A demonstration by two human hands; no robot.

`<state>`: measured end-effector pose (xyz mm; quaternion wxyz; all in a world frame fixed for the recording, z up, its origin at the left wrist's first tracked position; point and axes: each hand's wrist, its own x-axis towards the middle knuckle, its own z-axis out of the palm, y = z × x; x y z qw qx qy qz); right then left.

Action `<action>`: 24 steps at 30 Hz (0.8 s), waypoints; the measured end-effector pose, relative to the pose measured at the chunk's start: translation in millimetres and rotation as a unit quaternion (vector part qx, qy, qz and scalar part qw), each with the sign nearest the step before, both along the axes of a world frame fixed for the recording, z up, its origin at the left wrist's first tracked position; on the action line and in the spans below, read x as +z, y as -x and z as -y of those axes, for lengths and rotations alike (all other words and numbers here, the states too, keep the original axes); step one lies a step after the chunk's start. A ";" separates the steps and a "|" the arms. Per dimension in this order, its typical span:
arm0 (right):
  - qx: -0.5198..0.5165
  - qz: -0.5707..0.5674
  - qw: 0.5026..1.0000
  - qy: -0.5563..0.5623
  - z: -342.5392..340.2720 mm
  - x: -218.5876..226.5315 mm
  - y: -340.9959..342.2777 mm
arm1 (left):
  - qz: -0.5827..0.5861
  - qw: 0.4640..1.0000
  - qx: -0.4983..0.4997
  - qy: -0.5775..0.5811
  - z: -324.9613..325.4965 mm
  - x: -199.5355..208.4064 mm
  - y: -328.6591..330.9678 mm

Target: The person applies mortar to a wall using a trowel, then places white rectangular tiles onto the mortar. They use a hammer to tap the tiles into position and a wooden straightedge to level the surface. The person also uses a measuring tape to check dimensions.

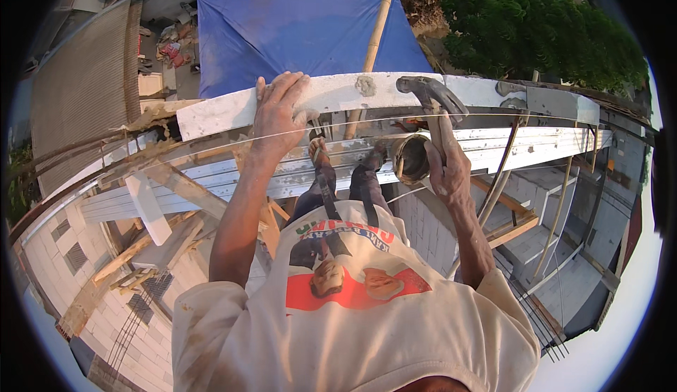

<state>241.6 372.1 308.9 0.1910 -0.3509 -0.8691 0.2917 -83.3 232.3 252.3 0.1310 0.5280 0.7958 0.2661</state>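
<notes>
My left hand (283, 113) lies on a long white block (328, 90), its fingers stretched over the top and its thumb out to the side. My right hand (448, 165) is closed round the handle of a claw hammer (431, 94). The dark hammer head is over the right part of the block; whether it touches is unclear. A taut string (381, 119) runs across just on my side of the block. Grey mortar patches mark the row of blocks. Below my right hand stands a round bucket (410, 159) smeared with mortar.
I stand on ribbed metal planks (493, 149) high up. Beyond the wall spreads a blue tarp (296, 29), crossed by a bamboo pole (381, 22). Wooden props (511, 228) rise at the right, and a white block (148, 209) leans at the left.
</notes>
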 end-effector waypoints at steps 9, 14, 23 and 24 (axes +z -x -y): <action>0.133 0.192 0.972 -0.021 19.6 -9.6 67.3 | 0.021 1.000 -0.010 0.001 3.0 -1.8 0.0; 0.138 0.144 0.980 -0.009 18.0 -10.0 61.4 | 0.036 0.999 -0.010 -0.018 5.3 -2.2 -0.7; 0.133 0.185 0.973 0.025 18.1 -13.8 71.7 | 0.017 1.000 -0.014 0.007 2.4 1.5 3.4; 0.139 0.228 0.963 0.026 19.9 -11.6 70.3 | 0.013 1.000 -0.021 0.007 4.1 3.1 3.4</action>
